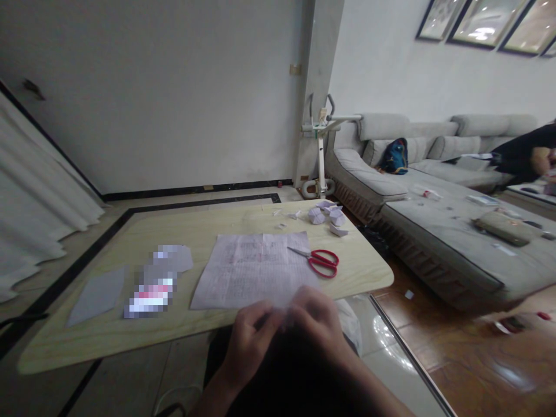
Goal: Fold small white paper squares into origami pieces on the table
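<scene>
Both my hands meet at the near edge of a light wooden table point(130, 237). My left hand point(249, 336) and my right hand point(317, 318) have their fingers curled and pinched together on the near edge of a large white paper sheet point(254, 269) that lies flat on the table. Red-handled scissors point(321, 262) rest just right of the sheet. Several small folded white paper pieces point(325, 217) sit at the table's far right corner.
Two grey paper sheets point(98, 295) lie on the table's left half. A grey sofa point(434, 226) with a blue backpack point(394, 155) stands at the right, and another person point(525, 153) sits at its far end. White curtains point(39, 220) hang at the left.
</scene>
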`<state>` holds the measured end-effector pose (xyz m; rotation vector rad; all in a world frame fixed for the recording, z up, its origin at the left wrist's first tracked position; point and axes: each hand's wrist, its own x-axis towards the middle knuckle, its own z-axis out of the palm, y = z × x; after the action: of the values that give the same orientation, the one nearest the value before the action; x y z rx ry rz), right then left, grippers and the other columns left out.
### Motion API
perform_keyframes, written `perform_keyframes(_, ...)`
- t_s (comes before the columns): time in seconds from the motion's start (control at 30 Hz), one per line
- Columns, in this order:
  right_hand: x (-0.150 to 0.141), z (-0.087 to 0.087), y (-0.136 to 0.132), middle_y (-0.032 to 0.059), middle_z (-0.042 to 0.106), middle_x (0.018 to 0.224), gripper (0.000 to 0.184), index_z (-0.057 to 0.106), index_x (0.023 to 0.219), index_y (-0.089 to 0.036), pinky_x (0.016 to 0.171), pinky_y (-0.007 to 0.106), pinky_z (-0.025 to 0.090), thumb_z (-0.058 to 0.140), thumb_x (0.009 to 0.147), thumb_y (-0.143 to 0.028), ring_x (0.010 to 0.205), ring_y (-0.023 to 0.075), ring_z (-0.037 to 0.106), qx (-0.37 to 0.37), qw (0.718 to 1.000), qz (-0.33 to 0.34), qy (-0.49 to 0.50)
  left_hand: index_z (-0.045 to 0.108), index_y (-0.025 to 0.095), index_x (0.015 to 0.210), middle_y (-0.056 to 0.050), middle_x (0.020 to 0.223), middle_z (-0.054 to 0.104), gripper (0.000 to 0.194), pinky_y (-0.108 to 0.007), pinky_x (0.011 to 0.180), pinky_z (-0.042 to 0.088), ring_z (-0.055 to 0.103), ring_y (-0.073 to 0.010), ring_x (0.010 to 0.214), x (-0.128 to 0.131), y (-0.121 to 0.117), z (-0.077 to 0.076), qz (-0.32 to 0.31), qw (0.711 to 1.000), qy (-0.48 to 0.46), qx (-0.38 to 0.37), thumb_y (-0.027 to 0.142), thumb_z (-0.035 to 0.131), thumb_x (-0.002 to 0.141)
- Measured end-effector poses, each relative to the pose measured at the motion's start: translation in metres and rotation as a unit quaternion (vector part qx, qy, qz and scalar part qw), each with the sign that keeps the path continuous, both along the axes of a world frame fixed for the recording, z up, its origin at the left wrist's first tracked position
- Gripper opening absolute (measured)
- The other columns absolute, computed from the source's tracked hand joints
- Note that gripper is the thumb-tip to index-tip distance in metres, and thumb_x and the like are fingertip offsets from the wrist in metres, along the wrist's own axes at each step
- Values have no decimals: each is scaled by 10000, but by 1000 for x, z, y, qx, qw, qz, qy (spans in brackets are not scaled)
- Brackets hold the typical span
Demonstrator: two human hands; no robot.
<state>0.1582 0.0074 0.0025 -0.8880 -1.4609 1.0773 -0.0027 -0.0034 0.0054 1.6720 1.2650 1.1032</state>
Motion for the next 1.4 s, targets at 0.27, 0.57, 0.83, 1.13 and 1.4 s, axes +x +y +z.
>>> perform_keyframes(0.27,-2,-6,3,-32,485,612,242,545,664,-177,525,220,370,627,814,-349,580,117,443,-62,998,6,9,544,181,566,17,519,524,376,-219,494,386,502,-133,518,3,-1,-2,15,999,-13,-34,367,529,892)
perform_keyframes(0.57,0,-8,6,-32,477,613,309,520,666,-180,535,223,379,596,848,-417,587,120,436,-74,996,-26,-31,602,175,713,-1,616,592,315,-214,515,434,558,-144,574,1,1,-5,-15,997,-34,-63,407,509,903)
perform_keyframes(0.83,3,-6,7,-32,473,600,363,515,641,-174,529,225,362,571,872,-449,582,118,434,-85,992,42,-88,555,182,625,12,559,567,361,-210,525,402,530,-125,540,0,0,-1,-40,998,23,-37,368,492,928)
perform_keyframes(1.13,3,0,4,-39,382,612,399,414,626,-196,543,236,331,524,899,-466,600,121,373,-50,995,23,-84,551,181,623,10,556,551,339,-217,518,404,533,-133,541,-1,1,-5,-34,997,-24,-71,366,504,903)
perform_keyframes(1.4,5,-4,5,-28,433,617,421,474,644,-187,538,229,357,569,849,-542,603,127,412,-120,990,55,-56,472,190,561,28,512,493,369,-212,535,399,493,-117,511,-4,2,-5,-29,998,4,-55,331,465,902)
